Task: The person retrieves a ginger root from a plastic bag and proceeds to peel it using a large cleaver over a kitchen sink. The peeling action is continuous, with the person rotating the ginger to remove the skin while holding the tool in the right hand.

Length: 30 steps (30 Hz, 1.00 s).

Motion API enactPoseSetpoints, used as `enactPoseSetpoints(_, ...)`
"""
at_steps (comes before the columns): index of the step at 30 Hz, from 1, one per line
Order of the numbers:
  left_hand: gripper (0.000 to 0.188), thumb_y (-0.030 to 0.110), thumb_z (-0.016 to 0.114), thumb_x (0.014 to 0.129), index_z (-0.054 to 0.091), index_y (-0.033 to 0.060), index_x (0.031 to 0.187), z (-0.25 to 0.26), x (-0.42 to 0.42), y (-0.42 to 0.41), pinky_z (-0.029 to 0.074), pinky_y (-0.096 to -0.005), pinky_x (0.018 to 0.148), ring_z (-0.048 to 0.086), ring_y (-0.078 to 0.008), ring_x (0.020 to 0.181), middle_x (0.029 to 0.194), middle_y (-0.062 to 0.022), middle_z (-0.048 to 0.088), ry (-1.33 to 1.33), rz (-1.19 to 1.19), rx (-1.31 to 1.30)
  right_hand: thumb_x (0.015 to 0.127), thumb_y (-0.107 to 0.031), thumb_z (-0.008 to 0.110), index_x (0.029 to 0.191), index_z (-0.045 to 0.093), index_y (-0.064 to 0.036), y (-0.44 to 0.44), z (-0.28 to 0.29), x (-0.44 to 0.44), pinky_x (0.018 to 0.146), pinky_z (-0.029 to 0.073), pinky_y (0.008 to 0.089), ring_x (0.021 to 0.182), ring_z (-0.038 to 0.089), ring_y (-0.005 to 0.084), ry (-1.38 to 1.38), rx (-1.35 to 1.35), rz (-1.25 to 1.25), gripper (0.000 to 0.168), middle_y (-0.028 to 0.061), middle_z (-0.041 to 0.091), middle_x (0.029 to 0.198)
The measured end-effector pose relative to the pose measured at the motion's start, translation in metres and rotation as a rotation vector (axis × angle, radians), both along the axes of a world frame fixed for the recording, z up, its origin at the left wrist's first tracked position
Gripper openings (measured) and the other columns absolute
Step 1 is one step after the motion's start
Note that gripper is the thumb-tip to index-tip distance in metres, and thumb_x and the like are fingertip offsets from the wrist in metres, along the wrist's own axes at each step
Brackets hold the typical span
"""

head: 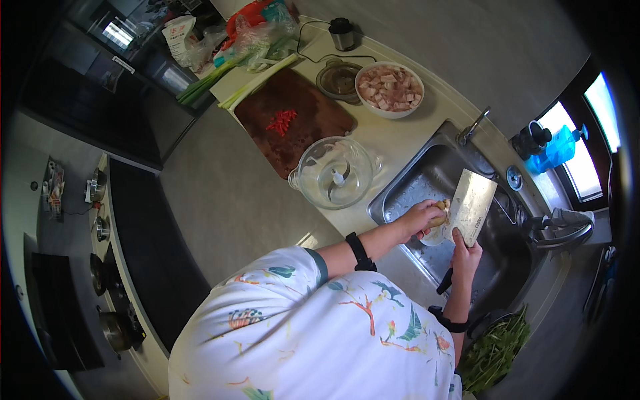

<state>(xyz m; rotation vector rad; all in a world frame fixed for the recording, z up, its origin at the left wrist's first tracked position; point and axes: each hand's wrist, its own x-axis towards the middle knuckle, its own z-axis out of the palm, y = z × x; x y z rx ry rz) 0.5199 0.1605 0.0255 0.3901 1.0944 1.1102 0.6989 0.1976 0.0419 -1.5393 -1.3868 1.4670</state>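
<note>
Over the metal sink (425,170), my left hand (422,219) grips a knobby tan root (441,211) that looks like ginger. My right hand (466,257) is closed on the dark handle of a cleaver (472,207). Its broad blade stands beside the root; whether the edge touches it I cannot tell. Below my left hand, a pale, rounded dish (434,236) is partly visible with small bits on it.
Left of the sink are a clear food-processor bowl (336,175) with its blade, a brown cutting board (305,115) with chopped red chili (282,122), and a white bowl of cubed meat (390,87). A faucet (560,232) and leafy greens (495,347) are at the right.
</note>
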Motion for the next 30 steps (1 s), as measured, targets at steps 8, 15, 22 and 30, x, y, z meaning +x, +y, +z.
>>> enactPoseSetpoints(8,0.039,0.028,0.058,0.086,0.052,0.0109,0.121,0.003,-0.003,-0.004,0.038,-0.0213,0.038,0.049,-0.0073,0.051,0.074,-0.0014,0.056,-0.066,-0.012,0.024,0.084,-0.021,0.073,0.082,0.067,0.003,-0.002,0.001,0.015,0.046,0.037,0.0228,0.052,0.049,0.0052,-0.025,-0.063,-0.073,0.025,-0.0009,0.059,0.063)
enactPoseSetpoints(15,0.041,0.025,0.061,0.086,0.051,0.0096,0.123,-0.001,-0.008,-0.007,0.039,-0.0231,0.04,0.047,-0.0076,0.053,0.075,0.0005,0.053,-0.006,-0.099,0.04,0.082,-0.017,0.074,0.089,0.069,0.007,0.002,-0.018,0.002,0.063,0.044,0.024,0.069,0.056,0.0069,0.045,0.146,0.055,0.025,0.0017,0.066,0.075)
enactPoseSetpoints(22,0.046,0.027,0.063,0.086,0.049,0.0098,0.127,0.02,-0.014,-0.016,0.04,-0.0224,0.042,0.048,-0.0077,0.055,0.082,-0.0015,0.054,-0.056,-0.177,0.106,0.084,-0.019,0.072,0.096,0.068,0.005,0.019,-0.044,0.03,0.059,0.045,0.0242,0.063,0.056,0.0077,-0.062,0.056,-0.048,0.027,0.0001,0.064,0.068)
enactPoseSetpoints(30,0.056,0.023,0.067,0.086,0.042,0.0085,0.135,0.005,-0.012,-0.006,0.042,-0.0233,0.044,0.049,-0.0089,0.055,0.072,-0.0004,0.054,0.084,-0.156,0.125,0.081,-0.018,0.073,0.09,0.07,0.005,0.004,-0.005,0.006,0.068,0.047,0.0269,0.072,0.059,0.0097,-0.023,0.221,0.081,0.025,0.0027,0.068,0.077)
